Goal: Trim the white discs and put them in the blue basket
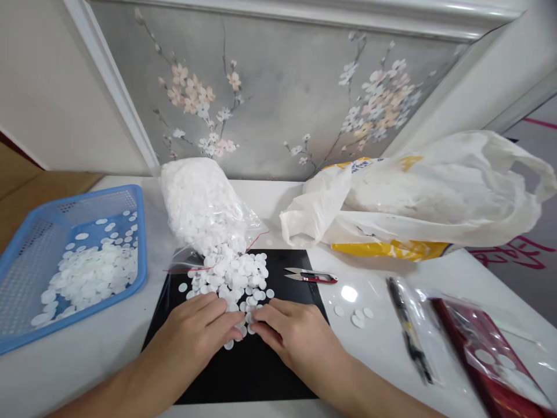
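A pile of small white discs (pixel 235 278) spreads over a black mat (pixel 252 377), spilling from the mouth of a clear plastic bag (pixel 195 197) full of the same discs. My left hand (pixel 202 325) is at the near left side of the pile, its fingers bent together against the discs. From the right, my right hand (pixel 296 331) touches the pile with thumb and fingers drawn close. What either set of fingertips pinches is too small to make out. Small red-handled snips (pixel 311 275) lie on the mat's right edge.
A blue basket (pixel 141 232) with many discs stands at the left. A white and yellow plastic bag (pixel 435 203) lies at the back right. Several loose discs (pixel 357 319), a bagged pen (pixel 409 331) and a red case (pixel 465 348) lie on the right. A floral panel (pixel 278 87) rises behind.
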Tool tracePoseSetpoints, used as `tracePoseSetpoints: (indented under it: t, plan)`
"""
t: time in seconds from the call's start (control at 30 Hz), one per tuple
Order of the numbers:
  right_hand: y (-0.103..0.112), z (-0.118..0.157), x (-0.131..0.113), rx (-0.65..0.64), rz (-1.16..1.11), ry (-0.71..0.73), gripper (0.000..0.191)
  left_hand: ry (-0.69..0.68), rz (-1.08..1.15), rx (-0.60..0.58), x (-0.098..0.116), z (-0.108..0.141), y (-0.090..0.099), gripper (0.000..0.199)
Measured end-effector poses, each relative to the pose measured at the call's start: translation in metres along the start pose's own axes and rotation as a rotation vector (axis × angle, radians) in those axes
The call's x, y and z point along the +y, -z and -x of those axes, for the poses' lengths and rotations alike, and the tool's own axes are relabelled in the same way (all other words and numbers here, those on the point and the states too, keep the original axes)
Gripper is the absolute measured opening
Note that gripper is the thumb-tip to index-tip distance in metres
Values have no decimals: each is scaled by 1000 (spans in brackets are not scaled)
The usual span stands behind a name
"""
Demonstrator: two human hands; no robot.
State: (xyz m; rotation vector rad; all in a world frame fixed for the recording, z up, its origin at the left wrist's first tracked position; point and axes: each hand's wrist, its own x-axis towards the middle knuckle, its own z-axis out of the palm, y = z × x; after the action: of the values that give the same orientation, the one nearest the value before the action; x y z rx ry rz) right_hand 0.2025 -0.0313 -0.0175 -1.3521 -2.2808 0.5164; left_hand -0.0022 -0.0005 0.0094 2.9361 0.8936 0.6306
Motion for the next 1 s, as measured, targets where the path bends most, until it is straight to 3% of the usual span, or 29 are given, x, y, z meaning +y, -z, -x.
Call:
tracePoseSetpoints:
  t: [0.1,0.2,0.33,0.5,0.63,0.77,0.9,1.0]
  plan:
    - [0,0,0,73,-83,16,19,12,31,3,-1,0,0,27]
    - [7,-3,-4,77,-432,-227,17,47,67,-10,-1,0,0,25]
    - [20,-10,-7,-50,-995,-568,24,46,76,-35,-1,1,0,27]
    - [25,-12,-7,-113,-1379,-711,27,70,108,-48,-4,4,-2,21]
    - [24,-12,-8,-113,-1455,-697,23,307,282,-98,-3,3,-2,10]
    - [21,-12,-8,-162,-1344,-613,39,525,372,-130,-2,-3,3,16]
    - [20,-10,-8,-107,-1038,-469,30,510,356,-99,-4,-4,11,19]
    - [24,-7,-9,-70,-779,-434,26,333,278,-114,-7,-1,13,20]
